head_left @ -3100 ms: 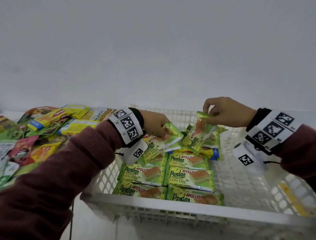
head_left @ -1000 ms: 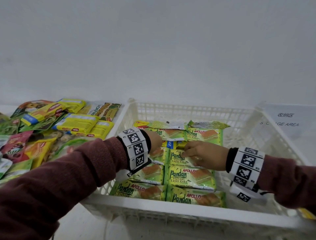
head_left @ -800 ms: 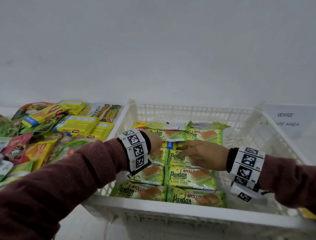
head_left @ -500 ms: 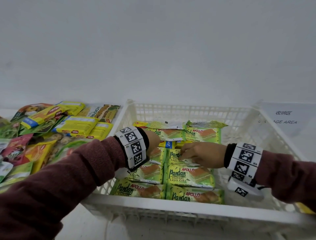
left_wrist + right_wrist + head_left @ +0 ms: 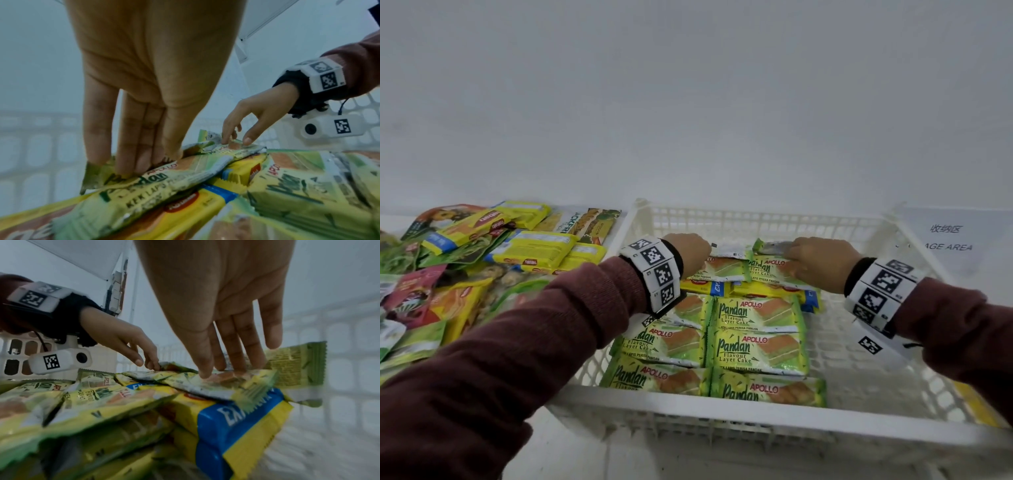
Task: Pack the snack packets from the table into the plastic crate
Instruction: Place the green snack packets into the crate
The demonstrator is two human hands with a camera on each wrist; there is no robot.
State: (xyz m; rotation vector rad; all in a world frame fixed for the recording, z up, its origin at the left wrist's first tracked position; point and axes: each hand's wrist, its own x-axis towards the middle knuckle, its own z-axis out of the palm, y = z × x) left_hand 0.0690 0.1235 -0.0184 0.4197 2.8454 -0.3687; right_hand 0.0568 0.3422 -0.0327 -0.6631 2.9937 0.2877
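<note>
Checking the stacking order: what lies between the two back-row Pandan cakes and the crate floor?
Yellow packets with blue bands lie under both Pandan cakes, clearest in the right wrist view; the plastic crate floor below is hidden.

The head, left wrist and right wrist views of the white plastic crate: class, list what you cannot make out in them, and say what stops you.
- Yellow-and-blue packet, head view: brand unreadable, covered by the green Pandan cake packets.
- Paper sign, head view: first letters hidden by the white plastic crate corner.
- Left hand fingertips, head view: hidden behind the knuckles.
- Near packets, right wrist view: print blurred.
- Table packets, head view: cut by the left edge.
</note>
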